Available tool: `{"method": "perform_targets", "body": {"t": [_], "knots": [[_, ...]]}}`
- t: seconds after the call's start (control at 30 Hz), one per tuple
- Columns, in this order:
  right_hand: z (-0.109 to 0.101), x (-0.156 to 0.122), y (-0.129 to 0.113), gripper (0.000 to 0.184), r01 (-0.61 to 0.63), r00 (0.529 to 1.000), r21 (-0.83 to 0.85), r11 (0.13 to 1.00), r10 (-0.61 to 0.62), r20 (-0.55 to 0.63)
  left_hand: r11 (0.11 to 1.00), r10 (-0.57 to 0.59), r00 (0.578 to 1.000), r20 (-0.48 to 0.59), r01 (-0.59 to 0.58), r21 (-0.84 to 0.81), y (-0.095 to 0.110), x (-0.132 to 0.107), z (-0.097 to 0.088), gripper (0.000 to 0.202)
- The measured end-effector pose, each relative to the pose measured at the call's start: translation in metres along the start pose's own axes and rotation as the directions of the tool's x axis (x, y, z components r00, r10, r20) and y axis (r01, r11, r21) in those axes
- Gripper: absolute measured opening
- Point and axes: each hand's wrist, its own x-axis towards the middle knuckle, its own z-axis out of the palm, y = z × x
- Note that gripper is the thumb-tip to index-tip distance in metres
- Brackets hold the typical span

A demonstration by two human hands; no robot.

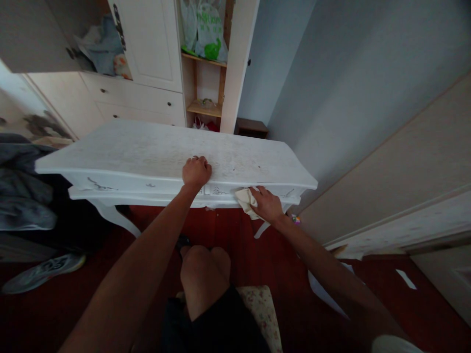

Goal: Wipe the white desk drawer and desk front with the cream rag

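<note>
A white dressing table [162, 142] with curved legs and dark carved marks on its drawer fronts stands before me. Its top has greyish smudges. My left hand [196, 171] rests on the tabletop near the front edge, fingers curled into a fist, with nothing seen in it. Below that edge on the right, my right hand [268, 203] grips a cream cloth [246, 202] against the drawer front. Part of the cloth hangs under the fingers.
Behind the table is a white wardrobe [154, 44], one door ajar, with plastic bags [209, 29] on a shelf. Dark clothing [22, 186] is piled at left above a sneaker [46, 272]. A floral-covered seat [261, 309] is beneath me; a wall [353, 98] bounds the right.
</note>
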Motion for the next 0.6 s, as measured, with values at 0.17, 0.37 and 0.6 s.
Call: {"method": "perform_targets", "body": {"t": [0.17, 0.37, 0.6], "knots": [[0.009, 0.001, 0.020, 0.064, -0.029, 0.999, -0.101, 0.994, 0.030, 0.013, 1.000, -0.004, 1.000, -0.004, 0.004, 0.012, 0.000, 0.001, 0.001, 0.035], [0.020, -0.016, 0.077, 0.050, -0.187, 0.980, -0.200, 0.962, 0.196, 0.027, 1.000, -0.003, 1.000, -0.020, 0.003, 0.004, 0.001, 0.000, -0.001, 0.033], [0.031, -0.046, 0.120, 0.042, -0.402, 0.901, -0.107, 0.909, 0.414, 0.133, 1.000, -0.005, 1.000, -0.012, 0.005, -0.016, 0.001, 0.000, -0.001, 0.034]]}}
